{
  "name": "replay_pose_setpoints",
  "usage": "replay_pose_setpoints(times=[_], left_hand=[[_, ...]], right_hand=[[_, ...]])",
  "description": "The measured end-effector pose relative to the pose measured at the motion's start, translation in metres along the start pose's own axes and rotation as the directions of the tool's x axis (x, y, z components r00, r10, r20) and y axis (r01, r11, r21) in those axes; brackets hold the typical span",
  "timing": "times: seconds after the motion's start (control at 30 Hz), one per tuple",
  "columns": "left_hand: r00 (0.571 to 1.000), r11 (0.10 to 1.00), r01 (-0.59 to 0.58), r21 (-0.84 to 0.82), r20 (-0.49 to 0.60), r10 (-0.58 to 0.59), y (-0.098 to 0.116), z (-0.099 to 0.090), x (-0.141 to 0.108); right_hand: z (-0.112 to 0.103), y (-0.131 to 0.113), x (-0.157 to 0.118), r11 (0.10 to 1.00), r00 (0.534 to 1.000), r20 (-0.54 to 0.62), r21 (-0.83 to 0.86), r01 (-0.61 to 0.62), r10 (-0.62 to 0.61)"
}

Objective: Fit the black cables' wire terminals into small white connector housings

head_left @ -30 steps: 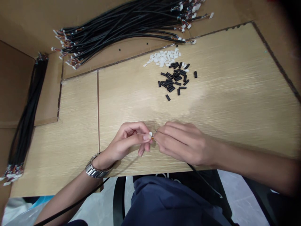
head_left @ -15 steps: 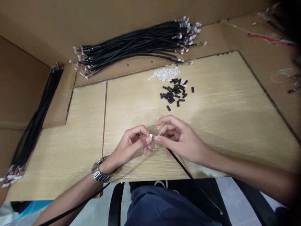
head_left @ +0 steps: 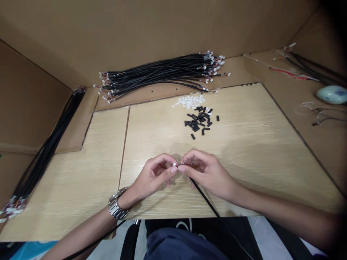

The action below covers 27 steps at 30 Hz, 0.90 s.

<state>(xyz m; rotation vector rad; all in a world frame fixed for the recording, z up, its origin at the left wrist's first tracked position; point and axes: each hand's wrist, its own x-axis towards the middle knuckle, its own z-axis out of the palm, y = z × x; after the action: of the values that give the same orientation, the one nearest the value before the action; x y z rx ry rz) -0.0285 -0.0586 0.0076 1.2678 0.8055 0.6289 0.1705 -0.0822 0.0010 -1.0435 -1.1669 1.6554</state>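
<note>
Between thumb and fingers, my left hand [head_left: 158,172] pinches a small white connector [head_left: 174,164]. My right hand [head_left: 206,170] is closed close beside it, its thumb and fingertips pinching the thin wires at the end of a black cable [head_left: 204,195]. The fingertips of both hands nearly touch, and they hide most of the wires. From under my right hand the cable runs down over the table's front edge toward my lap. Beyond the hands lie a pile of black connector housings [head_left: 200,121] and a pile of small white connectors [head_left: 189,101].
At the back, a large bundle of black cables [head_left: 157,74] with white-tipped ends lies on cardboard. Another cable bundle [head_left: 51,148] stretches along the left side. To the right are a pale rounded object [head_left: 332,94], a red strip [head_left: 288,73] and loose wires. Cardboard walls [head_left: 130,32] enclose the table [head_left: 260,144].
My fingertips have come closer together, with the wires between them now mostly covered. The view has tilted up, so the table and hands sit lower and more of the right side shows.
</note>
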Motion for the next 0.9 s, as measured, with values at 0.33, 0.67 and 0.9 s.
replay_pose_setpoints(times=[0.33, 0.67, 0.9], left_hand=[[0.983, 0.984, -0.175, -0.018, 0.048, 0.176, -0.012, -0.007, -0.002], [0.923, 0.894, -0.362, 0.263, -0.035, 0.384, -0.006, -0.006, -0.001], [0.95, 0.942, -0.289, 0.171, -0.071, 0.304, -0.007, -0.003, -0.001]], right_hand=[[-0.001, -0.002, 0.004, 0.966, 0.992, 0.108, 0.244, -0.087, 0.062], [-0.001, 0.001, 0.005, 0.958, 0.996, 0.074, 0.279, -0.071, 0.053], [-0.003, -0.004, 0.007, 0.922, 0.987, 0.111, 0.355, -0.151, 0.119]])
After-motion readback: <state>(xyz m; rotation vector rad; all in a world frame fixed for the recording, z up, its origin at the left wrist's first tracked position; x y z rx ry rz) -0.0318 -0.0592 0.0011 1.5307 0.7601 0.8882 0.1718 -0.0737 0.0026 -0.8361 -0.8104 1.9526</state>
